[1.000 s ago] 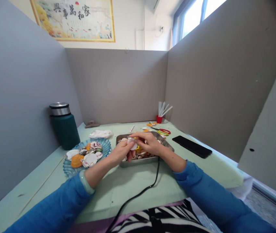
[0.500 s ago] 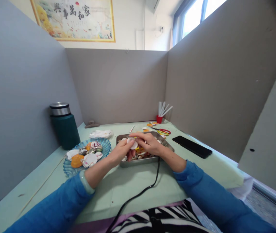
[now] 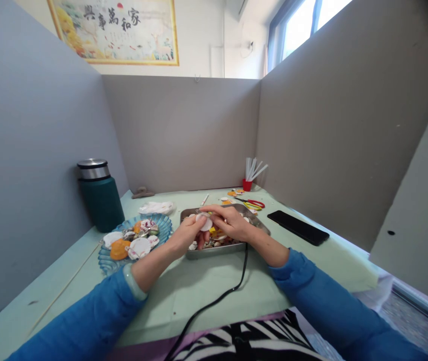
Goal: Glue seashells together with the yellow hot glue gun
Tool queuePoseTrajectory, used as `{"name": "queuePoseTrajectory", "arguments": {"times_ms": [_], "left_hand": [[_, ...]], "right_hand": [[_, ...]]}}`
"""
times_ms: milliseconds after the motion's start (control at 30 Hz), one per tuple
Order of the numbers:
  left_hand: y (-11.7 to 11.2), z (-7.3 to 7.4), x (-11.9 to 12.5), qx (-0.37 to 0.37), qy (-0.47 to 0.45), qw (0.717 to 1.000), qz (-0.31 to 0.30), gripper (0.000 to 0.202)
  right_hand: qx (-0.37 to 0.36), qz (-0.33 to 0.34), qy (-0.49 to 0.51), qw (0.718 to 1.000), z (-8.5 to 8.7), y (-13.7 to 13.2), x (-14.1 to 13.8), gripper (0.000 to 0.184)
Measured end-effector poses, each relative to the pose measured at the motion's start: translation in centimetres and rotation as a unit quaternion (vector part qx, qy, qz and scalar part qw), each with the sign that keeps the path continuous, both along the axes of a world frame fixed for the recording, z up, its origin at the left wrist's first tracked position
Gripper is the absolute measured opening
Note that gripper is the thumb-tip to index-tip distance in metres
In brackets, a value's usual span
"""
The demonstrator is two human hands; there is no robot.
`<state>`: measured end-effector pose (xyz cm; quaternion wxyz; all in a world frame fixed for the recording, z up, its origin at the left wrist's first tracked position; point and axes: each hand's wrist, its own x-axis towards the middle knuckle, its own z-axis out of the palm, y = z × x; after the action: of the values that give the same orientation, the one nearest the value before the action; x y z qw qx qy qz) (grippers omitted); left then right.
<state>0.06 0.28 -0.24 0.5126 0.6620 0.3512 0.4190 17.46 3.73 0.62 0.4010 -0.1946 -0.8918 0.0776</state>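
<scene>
Thumb and fingers of my left hand (image 3: 189, 234) pinch a white round disc (image 3: 204, 222) over the metal tray (image 3: 198, 254). My right hand (image 3: 232, 222) bends over the disc's upper edge from the right, fingertips drawn together beside a thin, pale loop (image 3: 199, 211). Whatever lies between those right fingertips is too small to make out. Beneath both hands, the tray holds a jumble of small brown, yellow and white pieces, partly hidden by the hands.
To the left, a scalloped blue glass plate (image 3: 104, 263) bears white and orange pieces, beside a green thermos (image 3: 101, 200). Scissors (image 3: 253, 204), a red cup of white strips (image 3: 247, 185) and a black phone (image 3: 297, 227) lie right. A black cord (image 3: 221, 300) crosses the front.
The white disc has shifted very slightly, and the thin loop at its top shows a little more clearly. Both hands stay in nearly the same place.
</scene>
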Motion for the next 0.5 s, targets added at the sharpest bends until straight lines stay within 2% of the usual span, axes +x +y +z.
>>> {"name": "queuePoseTrajectory", "arguments": {"times_ms": [500], "left_hand": [[-0.17, 0.18, 0.11, 0.002, 0.002, 1.000, 0.030, 0.043]], "right_hand": [[-0.002, 0.008, -0.006, 1.000, -0.09, -0.05, 0.02, 0.035]]}}
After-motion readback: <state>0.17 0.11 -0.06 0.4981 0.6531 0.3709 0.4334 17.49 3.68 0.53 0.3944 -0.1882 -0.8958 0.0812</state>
